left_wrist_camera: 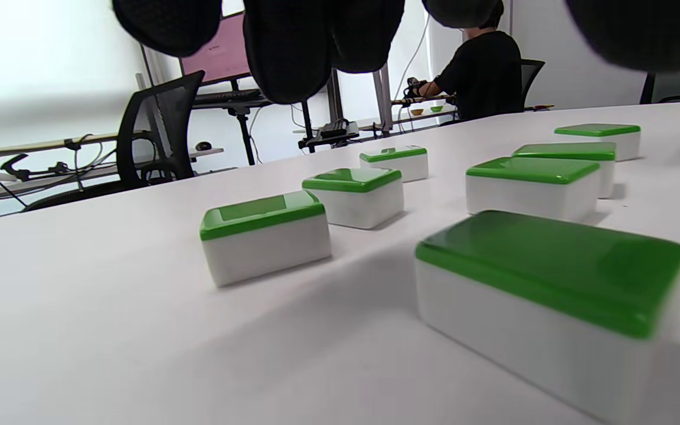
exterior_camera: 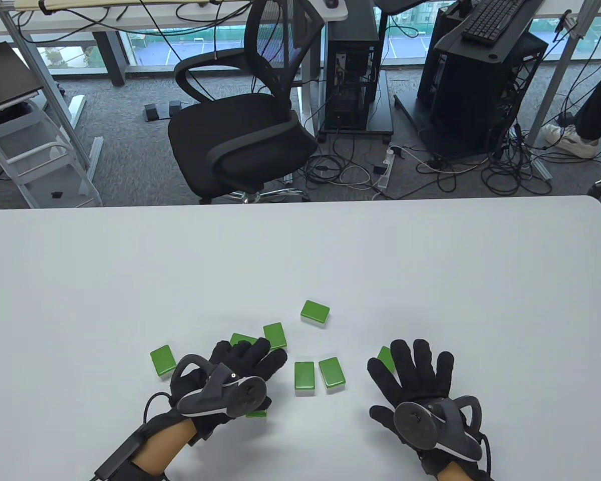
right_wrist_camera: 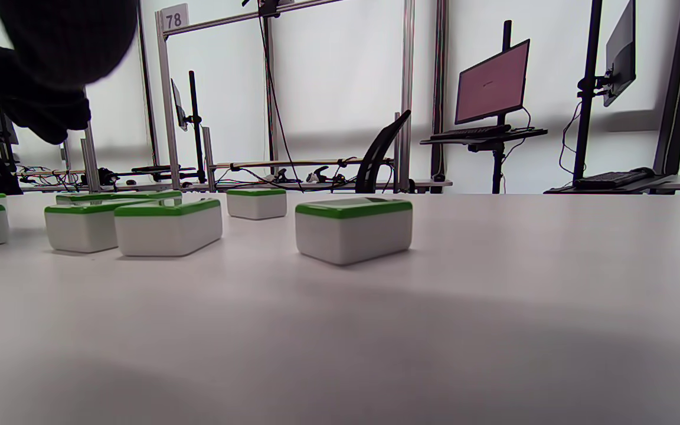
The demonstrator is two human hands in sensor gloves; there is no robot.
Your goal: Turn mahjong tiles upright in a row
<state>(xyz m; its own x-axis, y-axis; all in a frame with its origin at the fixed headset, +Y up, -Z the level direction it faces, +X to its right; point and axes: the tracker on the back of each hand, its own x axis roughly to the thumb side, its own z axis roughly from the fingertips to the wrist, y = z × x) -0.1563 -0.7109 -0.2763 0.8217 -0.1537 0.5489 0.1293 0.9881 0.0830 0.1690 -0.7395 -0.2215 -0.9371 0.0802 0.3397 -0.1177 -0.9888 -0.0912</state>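
Several mahjong tiles lie flat on the white table [exterior_camera: 300,250], green backs up. One tile [exterior_camera: 315,311] lies farthest back, one [exterior_camera: 275,334] nearer, two side by side [exterior_camera: 304,377] [exterior_camera: 332,373] in the middle, and one [exterior_camera: 163,359] at the left. My left hand [exterior_camera: 245,361] hovers with fingers extended above a tile [exterior_camera: 241,339]; another tile [exterior_camera: 256,414] peeks out under its tracker. My right hand [exterior_camera: 413,366] is spread flat and empty, partly hiding a tile [exterior_camera: 386,358]. In the left wrist view the fingertips [left_wrist_camera: 293,53] hang above the tiles [left_wrist_camera: 264,236] without touching. In the right wrist view the nearest tile [right_wrist_camera: 353,229] lies flat.
The table's far edge [exterior_camera: 290,204] runs across the view, with a black office chair [exterior_camera: 240,135] on the floor behind it. The table's rounded right corner [exterior_camera: 598,205] lies far from the tiles.
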